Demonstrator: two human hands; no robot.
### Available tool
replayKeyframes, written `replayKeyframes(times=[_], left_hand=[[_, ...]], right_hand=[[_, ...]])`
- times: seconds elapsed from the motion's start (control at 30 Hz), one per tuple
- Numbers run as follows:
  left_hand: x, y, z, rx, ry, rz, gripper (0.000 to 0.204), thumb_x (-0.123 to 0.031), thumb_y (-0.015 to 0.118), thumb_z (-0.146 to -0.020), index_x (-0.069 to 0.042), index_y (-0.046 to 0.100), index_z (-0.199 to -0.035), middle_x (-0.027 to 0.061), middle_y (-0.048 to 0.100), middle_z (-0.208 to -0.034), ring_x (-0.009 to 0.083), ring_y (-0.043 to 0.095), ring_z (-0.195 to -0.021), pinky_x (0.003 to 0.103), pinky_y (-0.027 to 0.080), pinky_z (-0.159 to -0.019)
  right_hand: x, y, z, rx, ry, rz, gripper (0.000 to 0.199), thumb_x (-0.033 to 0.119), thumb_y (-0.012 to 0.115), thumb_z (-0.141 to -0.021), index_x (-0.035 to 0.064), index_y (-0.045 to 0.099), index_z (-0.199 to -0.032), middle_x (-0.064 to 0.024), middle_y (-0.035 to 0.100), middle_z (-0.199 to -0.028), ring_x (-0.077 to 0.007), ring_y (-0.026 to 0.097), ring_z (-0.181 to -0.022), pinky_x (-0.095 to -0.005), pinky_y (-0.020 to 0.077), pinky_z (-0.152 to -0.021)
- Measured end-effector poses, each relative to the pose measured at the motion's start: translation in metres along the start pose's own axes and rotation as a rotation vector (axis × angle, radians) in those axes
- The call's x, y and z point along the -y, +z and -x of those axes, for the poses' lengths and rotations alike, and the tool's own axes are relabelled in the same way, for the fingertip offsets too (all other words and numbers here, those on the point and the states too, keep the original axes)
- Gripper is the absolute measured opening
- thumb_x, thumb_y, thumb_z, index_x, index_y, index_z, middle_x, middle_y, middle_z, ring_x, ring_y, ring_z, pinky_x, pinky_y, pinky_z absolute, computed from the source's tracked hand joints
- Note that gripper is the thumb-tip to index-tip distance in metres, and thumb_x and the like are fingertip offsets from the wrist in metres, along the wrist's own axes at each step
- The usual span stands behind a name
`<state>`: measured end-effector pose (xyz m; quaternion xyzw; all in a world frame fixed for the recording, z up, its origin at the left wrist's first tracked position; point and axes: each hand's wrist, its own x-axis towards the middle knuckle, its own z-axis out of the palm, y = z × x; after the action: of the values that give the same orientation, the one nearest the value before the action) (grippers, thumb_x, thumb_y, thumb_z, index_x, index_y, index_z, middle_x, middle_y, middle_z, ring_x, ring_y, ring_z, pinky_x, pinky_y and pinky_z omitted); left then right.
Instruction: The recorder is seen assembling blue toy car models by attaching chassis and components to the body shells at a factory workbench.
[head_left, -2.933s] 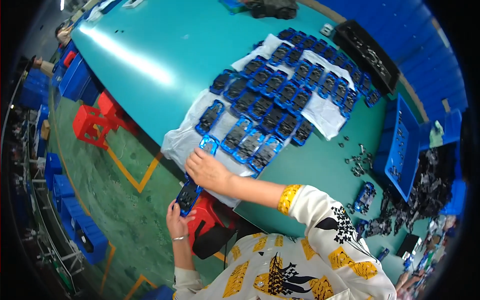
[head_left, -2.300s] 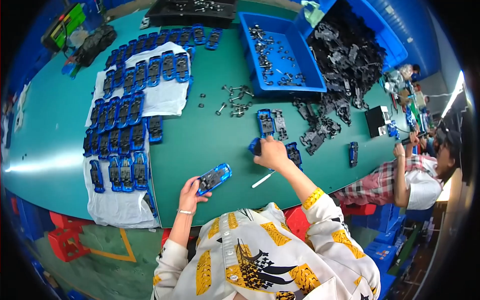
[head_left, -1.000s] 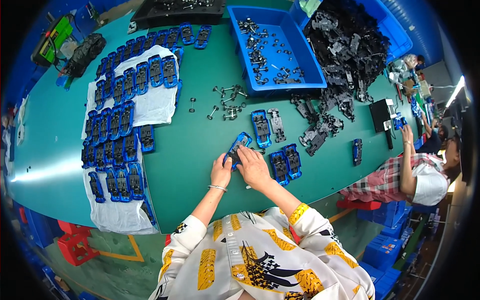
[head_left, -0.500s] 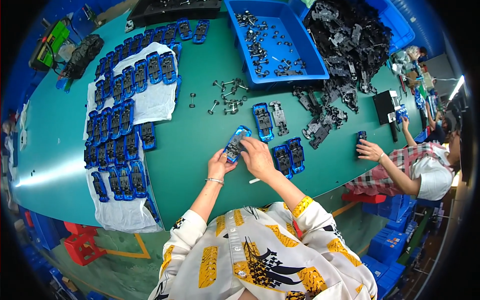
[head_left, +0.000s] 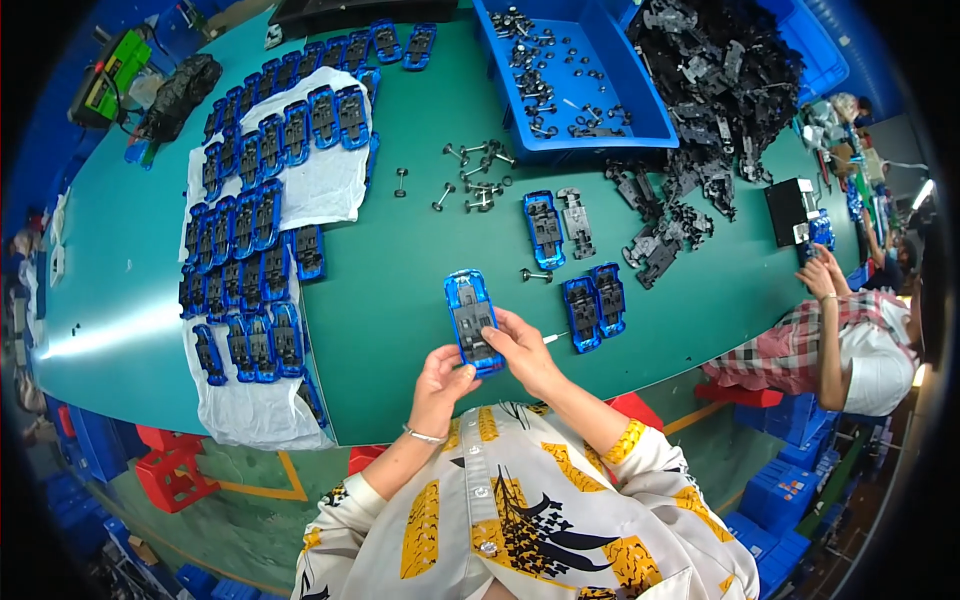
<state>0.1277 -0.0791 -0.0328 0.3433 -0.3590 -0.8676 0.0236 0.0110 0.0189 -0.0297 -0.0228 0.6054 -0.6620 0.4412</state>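
Note:
Between my two hands is a blue toy car body [head_left: 470, 312], its black underside facing up. My left hand [head_left: 440, 388] grips its near end, with the thumb on the edge. My right hand [head_left: 524, 352] closes on its right side, thumb pressed on the black base. Just right of my hands lie two more toy car bodies [head_left: 594, 308]. Beyond them rest another blue car body [head_left: 543, 230] and a loose grey chassis plate [head_left: 576, 222]. A single wheel axle [head_left: 536, 275] lies near these, and a thin white stick [head_left: 555, 338] sits beside my right hand.
Loose wheel axles [head_left: 480, 175] lie ahead, before a blue bin [head_left: 600, 148] holding more wheels. A heap of black chassis parts [head_left: 715, 80] fills the far right. Rows of blue car bodies lie on white cloth [head_left: 325, 195] at left. A co-worker [head_left: 850, 335] sits at right.
The car body has turned more upright and come nearer, and my right hand has moved down along its side. A wheel axle now lies by the grey chassis plate. The co-worker's hand has drawn back.

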Motion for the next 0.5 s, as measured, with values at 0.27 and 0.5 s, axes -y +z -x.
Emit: replayKeyframes(times=[0.27,0.5], left_hand=[[-0.025,0.008,0.017,0.033,0.222,-0.149,0.036,-0.01,0.056,-0.083,-0.001,0.041,-0.115,0.01,0.052,-0.111,0.016,0.05,-0.101,0.03,0.039,-0.089],[-0.022,0.019,0.037,0.008,0.153,-0.002,0.031,-0.005,0.056,-0.081,0.0,0.044,-0.109,0.0142,0.057,-0.106,0.0163,0.056,-0.092,0.029,0.045,-0.083]], right_hand=[[-0.005,0.013,0.056,0.231,-0.002,0.071,0.044,0.007,0.052,-0.085,-0.0018,0.034,-0.124,-0.0106,0.05,-0.112,-0.0143,0.05,-0.1,-0.0273,0.0429,-0.084],[-0.005,0.012,0.069,0.303,-0.007,0.134,0.042,0.011,0.053,-0.086,-0.0011,0.035,-0.122,-0.0107,0.048,-0.113,-0.015,0.05,-0.1,-0.0282,0.043,-0.084]])
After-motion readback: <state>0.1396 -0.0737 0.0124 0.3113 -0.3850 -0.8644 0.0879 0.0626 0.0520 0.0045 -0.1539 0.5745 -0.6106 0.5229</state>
